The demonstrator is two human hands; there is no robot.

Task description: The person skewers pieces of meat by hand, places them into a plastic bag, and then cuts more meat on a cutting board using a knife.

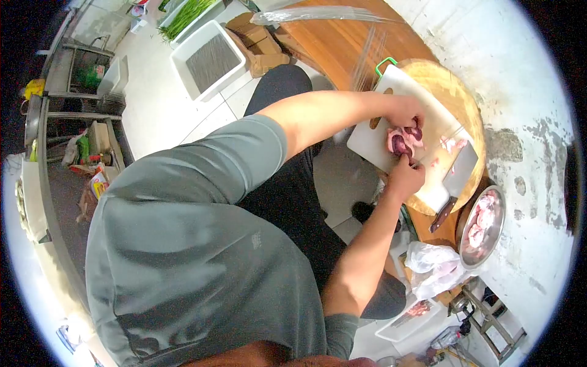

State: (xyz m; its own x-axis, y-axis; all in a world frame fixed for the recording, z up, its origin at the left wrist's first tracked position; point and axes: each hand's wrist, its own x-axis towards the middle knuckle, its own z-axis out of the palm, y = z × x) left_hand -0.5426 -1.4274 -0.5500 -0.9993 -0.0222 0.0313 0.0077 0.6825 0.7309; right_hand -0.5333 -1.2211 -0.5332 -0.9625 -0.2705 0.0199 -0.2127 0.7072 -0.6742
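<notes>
My left hand point(406, 112) pinches the upper side of a piece of meat point(400, 144), dark red with pale pink edges. On its lower side, the fingers of my right hand point(406, 178) are closed on the same piece. Both hands are over a white cutting board point(431, 113) with a green handle, lying on a round wooden block point(471, 101). A cleaver point(460, 171) rests at the board's right side, its brown handle past the edge. Pale scraps point(451, 144) lie near the blade. Beside my left hand is a brown, handle-like object point(380, 113), partly hidden.
A metal bowl point(500, 226) with pale pink meat stands by the wall, near a white plastic bag point(431, 260). Clear film point(324, 13) lies on the wooden table point(342, 46). White tubs point(194, 85) and a cardboard box point(269, 60) are on the tiled floor.
</notes>
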